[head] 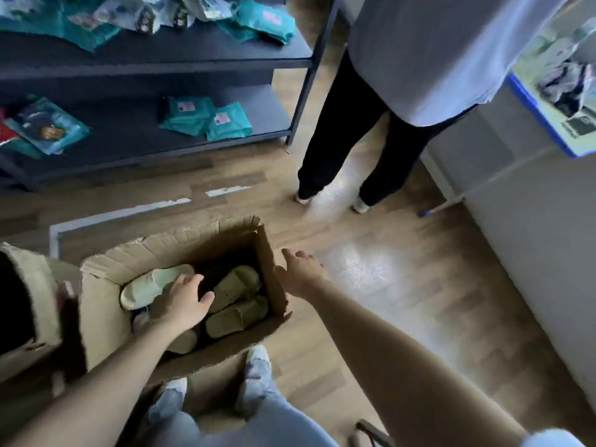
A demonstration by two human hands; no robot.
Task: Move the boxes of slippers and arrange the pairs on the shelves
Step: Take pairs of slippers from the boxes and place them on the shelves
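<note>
My left hand (185, 298) is in the box (106, 311), grip open above the slippers (237, 316); right hand (300, 275) open beside its wall, likely bracing

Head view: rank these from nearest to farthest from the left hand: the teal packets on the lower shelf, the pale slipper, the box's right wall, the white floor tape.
1. Pale slipper, in the box, right against the left hand.
2. Box's right wall, to the hand's right.
3. White floor tape, on the floor beyond the box.
4. Teal packets, on the lower shelf, farthest.
</note>
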